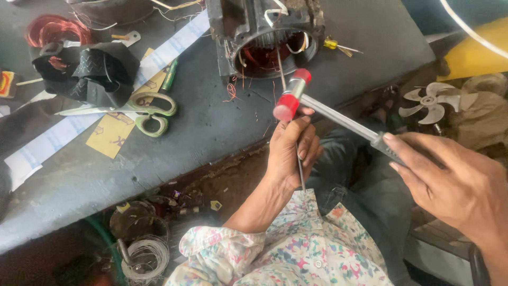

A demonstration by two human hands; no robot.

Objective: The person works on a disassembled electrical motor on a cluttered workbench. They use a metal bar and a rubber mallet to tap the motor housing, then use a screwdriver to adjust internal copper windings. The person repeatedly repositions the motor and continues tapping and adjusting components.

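My right hand (pixel 455 177) grips the black handle of a small hammer (pixel 292 95) with a red and silver head and a metal shaft. The head hovers just above my left hand (pixel 292 151). That hand pinches a thin metal rod (pixel 281 71), which slants up into the open bore of a dark motor stator (pixel 267 37) with copper windings inside. The stator lies on a grey workbench (pixel 211 127). Thin copper wire scraps (pixel 232 91) lie in front of the stator.
Green-handled scissors (pixel 151 110) lie on the bench left of centre, on a yellow card. Black fabric (pixel 92 71) and a red copper coil (pixel 53 29) sit at upper left. A white fan blade (pixel 428 101) is at right. A wire spool (pixel 145 254) lies below the bench.
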